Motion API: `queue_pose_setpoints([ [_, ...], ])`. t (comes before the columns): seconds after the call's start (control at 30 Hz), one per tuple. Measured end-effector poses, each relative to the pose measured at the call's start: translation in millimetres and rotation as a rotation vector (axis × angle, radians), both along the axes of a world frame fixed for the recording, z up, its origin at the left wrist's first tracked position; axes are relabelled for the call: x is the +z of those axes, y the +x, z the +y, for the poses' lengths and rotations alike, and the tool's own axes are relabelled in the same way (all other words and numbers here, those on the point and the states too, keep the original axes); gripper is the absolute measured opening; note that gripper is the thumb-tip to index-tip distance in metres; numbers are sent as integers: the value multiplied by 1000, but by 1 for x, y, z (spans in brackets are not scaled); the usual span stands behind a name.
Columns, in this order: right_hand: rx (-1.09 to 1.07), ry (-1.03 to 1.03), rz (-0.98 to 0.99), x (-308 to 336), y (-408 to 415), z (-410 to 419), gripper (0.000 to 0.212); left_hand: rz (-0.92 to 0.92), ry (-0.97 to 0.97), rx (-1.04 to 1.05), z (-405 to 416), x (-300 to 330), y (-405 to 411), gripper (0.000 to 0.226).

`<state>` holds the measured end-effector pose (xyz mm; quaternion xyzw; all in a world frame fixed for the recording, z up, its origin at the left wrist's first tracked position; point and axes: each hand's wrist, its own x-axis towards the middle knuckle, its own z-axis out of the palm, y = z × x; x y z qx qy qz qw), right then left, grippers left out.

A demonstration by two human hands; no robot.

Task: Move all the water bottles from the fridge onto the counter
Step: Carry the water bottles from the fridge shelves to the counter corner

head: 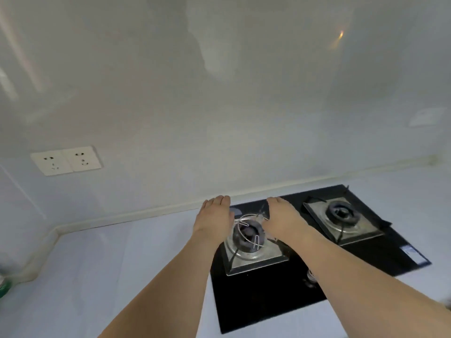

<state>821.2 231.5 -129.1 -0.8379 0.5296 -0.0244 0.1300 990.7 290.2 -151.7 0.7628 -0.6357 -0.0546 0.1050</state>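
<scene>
Pale glossy kitchen wall [219,93] w/ white double wall socket [66,160] up-left of black glass two-burner gas hob [268,301]; light smooth counter [109,264] running left, right and in front of hob. Both arms stretched fwd over hob's left burner [247,236]. Left hand [214,215] above burner's left edge, fingers straight & together, palm down, holding nothing. Right hand [283,215] above burner's right-rear, also flat & empty, fingers pointing at wall. No water bottle visible anywhere on counter near hob; no fridge in shot either. Blurry green-white object [5,286] far left of hob at frame edge, can't tell what. Judging progress: nothing delivered as far as seen, so likely at very start, all bottles left to fetch; bottles presumably in fridge out of view, away from both hands.
</scene>
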Motion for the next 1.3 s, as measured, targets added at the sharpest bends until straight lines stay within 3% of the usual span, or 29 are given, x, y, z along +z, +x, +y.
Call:
queue_pose_setpoints([
  [0.33, -375, -57, -73, 23, -245, 1, 60, -86, -113, -345, -55, 39, -237, 49],
  [0.7, -718, -72, -111, 60, -453, 45, 57, -113, -194, -711, -84, 81, -452, 50],
  [0.97, -944, -115, -146, 77, -565, 56, 45, -83, -261, -922, -110, 98, -575, 50],
  [1.1, -1018, -115, -155, 75, -608, 46, 58, -29, -287, -1000, -134, 102, -629, 49],
  [1.3, -1112, -129, -217, 75, -678, -1, 53, 3, -308, -1101, -191, 113, -698, 45],
])
